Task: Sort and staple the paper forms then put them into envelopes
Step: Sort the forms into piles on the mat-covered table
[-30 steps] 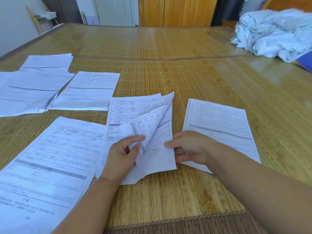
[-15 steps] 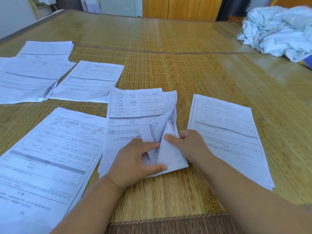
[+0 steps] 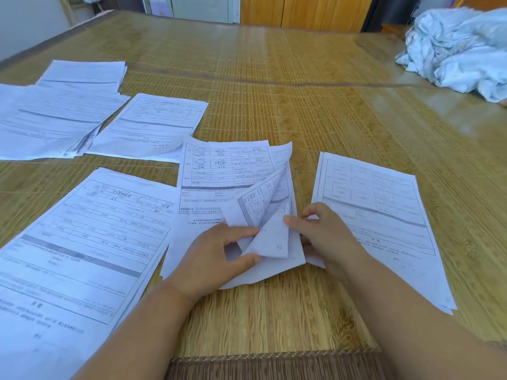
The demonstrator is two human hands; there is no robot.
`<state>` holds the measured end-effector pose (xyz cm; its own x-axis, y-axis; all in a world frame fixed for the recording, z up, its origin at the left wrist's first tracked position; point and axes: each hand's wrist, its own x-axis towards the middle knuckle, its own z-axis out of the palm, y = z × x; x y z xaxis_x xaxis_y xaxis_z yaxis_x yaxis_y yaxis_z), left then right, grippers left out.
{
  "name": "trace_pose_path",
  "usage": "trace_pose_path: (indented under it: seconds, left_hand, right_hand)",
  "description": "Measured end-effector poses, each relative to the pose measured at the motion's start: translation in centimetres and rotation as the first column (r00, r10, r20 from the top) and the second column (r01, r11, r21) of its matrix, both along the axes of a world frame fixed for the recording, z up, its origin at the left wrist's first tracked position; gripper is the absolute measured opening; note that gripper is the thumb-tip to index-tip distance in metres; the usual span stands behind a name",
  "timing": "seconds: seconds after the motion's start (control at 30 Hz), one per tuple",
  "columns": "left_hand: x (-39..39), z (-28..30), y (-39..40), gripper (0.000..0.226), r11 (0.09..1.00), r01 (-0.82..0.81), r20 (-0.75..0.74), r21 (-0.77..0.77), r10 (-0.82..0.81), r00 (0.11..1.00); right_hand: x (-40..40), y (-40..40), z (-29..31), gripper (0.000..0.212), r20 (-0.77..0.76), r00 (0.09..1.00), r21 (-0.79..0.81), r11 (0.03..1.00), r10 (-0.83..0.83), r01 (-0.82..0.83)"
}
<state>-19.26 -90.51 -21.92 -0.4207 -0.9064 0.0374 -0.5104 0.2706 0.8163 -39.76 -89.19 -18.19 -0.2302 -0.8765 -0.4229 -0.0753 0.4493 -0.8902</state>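
Nearest, both forearms reach in over the brown woven border of the bamboo mat (image 3: 274, 311) that covers the counter. The left hand (image 3: 208, 259) rests on the middle pile of forms (image 3: 219, 182), its thumb and fingers (image 3: 241, 231) curled around the turned-up lower corners of several sheets, pinching them. The right hand (image 3: 326, 237) sits just beside it, thumb tip pressed on the lifted sheets' edge, its other fingers curled at the pile's right side. The turned-back pages (image 3: 270, 215) fan upward; a handwritten "92" shows on the blank back of one.

To the left lies a large pile of forms (image 3: 82, 242), its right edge close to the middle pile. To the right lies another thin pile (image 3: 384, 204), partly under the right wrist.

Farther left are three more sets: one (image 3: 153, 124) just beyond the middle pile, a wider one (image 3: 49, 119) beside it, and a smaller one (image 3: 85, 74) behind that.

At the far right sits a crumpled white cloth heap (image 3: 461, 48). Beyond the mat stand wooden cabinet doors (image 3: 301, 9).
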Motion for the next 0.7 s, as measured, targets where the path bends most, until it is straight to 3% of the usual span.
trace_pose_path:
  seconds: [0.2,0.6,0.7]
  left_hand:
    - [-0.1,0.0,0.0,0.045,1.000,-0.005,-0.010,0.005,0.005,1.000]
    - [0.3,0.8,0.0,0.052,0.998,0.058,-0.095,0.040,-0.054,0.994]
    - [0.4,0.7,0.0,0.049,0.997,0.066,-0.107,0.038,-0.061,0.992]
  right_hand:
    - [-0.6,0.0,1.1,0.018,0.037,0.955,0.149,0.943,0.294,-0.296]
    - [1.4,0.2,-0.3,0.040,-0.093,0.984,0.052,0.988,0.153,-0.148]
    - [1.5,0.3,-0.5,0.037,-0.131,0.982,0.036,0.991,0.135,-0.132]
